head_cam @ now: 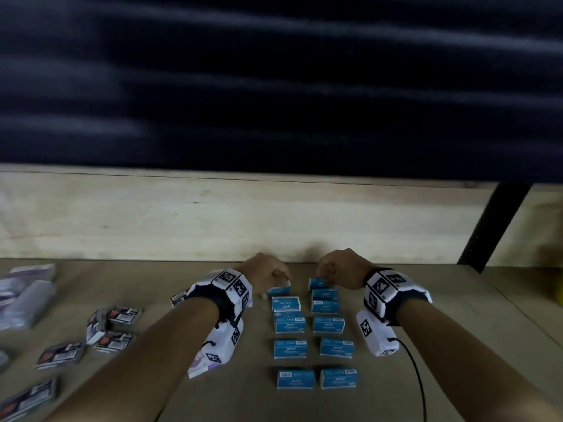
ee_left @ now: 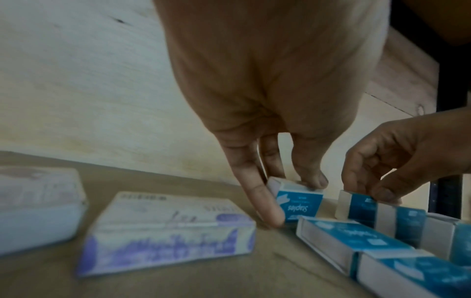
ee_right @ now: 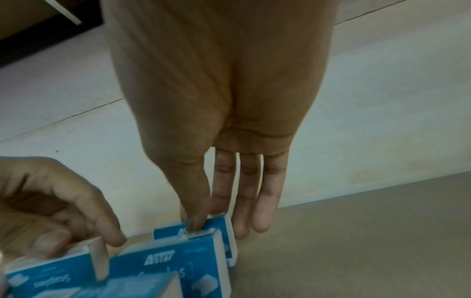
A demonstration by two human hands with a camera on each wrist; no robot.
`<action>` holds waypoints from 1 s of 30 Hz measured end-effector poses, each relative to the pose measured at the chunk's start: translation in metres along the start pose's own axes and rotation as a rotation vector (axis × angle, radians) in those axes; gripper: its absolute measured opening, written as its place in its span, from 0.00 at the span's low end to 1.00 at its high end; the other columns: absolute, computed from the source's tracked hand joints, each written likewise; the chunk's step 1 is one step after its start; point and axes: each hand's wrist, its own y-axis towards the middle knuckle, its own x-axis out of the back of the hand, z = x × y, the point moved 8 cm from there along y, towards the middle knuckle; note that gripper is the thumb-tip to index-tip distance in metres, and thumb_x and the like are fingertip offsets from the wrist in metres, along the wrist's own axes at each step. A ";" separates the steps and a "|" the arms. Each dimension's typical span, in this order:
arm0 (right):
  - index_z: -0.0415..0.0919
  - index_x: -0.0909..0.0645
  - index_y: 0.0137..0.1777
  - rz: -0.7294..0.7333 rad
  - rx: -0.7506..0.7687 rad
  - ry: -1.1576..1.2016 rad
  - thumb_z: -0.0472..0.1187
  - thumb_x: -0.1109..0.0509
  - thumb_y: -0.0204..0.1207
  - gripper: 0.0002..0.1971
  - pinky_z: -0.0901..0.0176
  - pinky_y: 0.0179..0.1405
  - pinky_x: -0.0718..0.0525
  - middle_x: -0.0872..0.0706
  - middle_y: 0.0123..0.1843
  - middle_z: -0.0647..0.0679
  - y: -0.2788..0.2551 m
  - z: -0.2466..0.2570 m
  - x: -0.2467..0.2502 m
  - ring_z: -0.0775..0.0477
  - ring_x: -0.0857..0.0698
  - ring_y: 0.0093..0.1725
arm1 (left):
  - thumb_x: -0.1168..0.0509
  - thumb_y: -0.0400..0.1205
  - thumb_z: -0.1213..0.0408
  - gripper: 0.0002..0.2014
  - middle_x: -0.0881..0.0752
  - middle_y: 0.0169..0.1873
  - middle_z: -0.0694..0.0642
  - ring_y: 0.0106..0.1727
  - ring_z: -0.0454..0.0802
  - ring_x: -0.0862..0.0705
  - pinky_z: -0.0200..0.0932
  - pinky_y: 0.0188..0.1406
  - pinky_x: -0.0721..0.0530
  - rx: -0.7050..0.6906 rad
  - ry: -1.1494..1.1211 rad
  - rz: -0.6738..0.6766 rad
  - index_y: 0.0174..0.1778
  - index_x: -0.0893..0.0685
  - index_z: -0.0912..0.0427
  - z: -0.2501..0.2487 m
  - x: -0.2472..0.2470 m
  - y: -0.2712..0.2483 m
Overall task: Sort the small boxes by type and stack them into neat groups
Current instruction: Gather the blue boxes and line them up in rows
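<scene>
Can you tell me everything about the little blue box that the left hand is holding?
The little blue box looks like thin cardboard, blue with white ends and the word "Staples" printed on it, upside down in the left wrist view. It sits shut at the far end of the left column of matching boxes on the brown table, near the pale wooden wall. The left hand pinches it, fingers on its side and top edge. The next box lies close beside it.

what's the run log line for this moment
left hand: pinches far-left blue staples box | right hand: pinches far-right blue staples box | both boxes on brown table
</scene>
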 end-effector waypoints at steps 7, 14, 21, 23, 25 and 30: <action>0.36 0.14 0.55 0.005 -0.011 0.047 0.30 0.33 0.76 0.10 0.74 0.42 0.24 0.11 0.55 0.42 -0.001 -0.003 0.000 0.46 0.13 0.55 | 0.37 0.81 0.74 0.12 0.12 0.50 0.61 0.48 0.57 0.13 0.42 0.44 0.19 0.019 0.016 -0.057 0.56 0.12 0.63 -0.005 0.005 0.004; 0.38 0.14 0.54 0.016 -0.029 0.022 0.32 0.32 0.77 0.09 0.69 0.46 0.25 0.11 0.56 0.44 -0.002 -0.004 0.000 0.48 0.14 0.54 | 0.33 0.79 0.76 0.14 0.12 0.56 0.63 0.58 0.55 0.14 0.39 0.56 0.18 -0.037 0.097 -0.037 0.60 0.14 0.66 -0.009 0.004 0.004; 0.37 0.15 0.58 -0.014 -0.026 0.045 0.34 0.32 0.78 0.10 0.81 0.40 0.26 0.12 0.58 0.45 -0.008 -0.004 0.007 0.49 0.14 0.56 | 0.28 0.76 0.74 0.14 0.13 0.52 0.59 0.52 0.52 0.13 0.43 0.58 0.15 -0.055 0.024 -0.118 0.57 0.14 0.62 -0.007 0.017 -0.004; 0.39 0.15 0.57 -0.017 -0.038 0.006 0.36 0.32 0.78 0.10 0.74 0.45 0.26 0.12 0.59 0.47 -0.010 -0.004 0.008 0.48 0.15 0.58 | 0.29 0.75 0.76 0.12 0.14 0.48 0.58 0.46 0.47 0.15 0.31 0.49 0.18 -0.094 0.064 -0.178 0.53 0.13 0.62 -0.012 0.027 -0.010; 0.41 0.15 0.56 -0.030 -0.045 -0.022 0.37 0.32 0.78 0.09 0.68 0.48 0.27 0.12 0.59 0.48 -0.012 -0.003 0.010 0.49 0.16 0.58 | 0.31 0.74 0.79 0.11 0.13 0.42 0.56 0.41 0.42 0.18 0.34 0.46 0.18 -0.143 0.104 -0.196 0.47 0.12 0.62 -0.019 0.032 -0.017; 0.40 0.15 0.57 -0.041 -0.030 -0.055 0.39 0.31 0.78 0.10 0.67 0.50 0.27 0.13 0.59 0.48 -0.021 0.006 0.014 0.48 0.16 0.58 | 0.30 0.74 0.76 0.08 0.10 0.41 0.56 0.36 0.35 0.17 0.26 0.40 0.21 -0.158 0.138 -0.119 0.45 0.10 0.62 -0.030 0.023 -0.028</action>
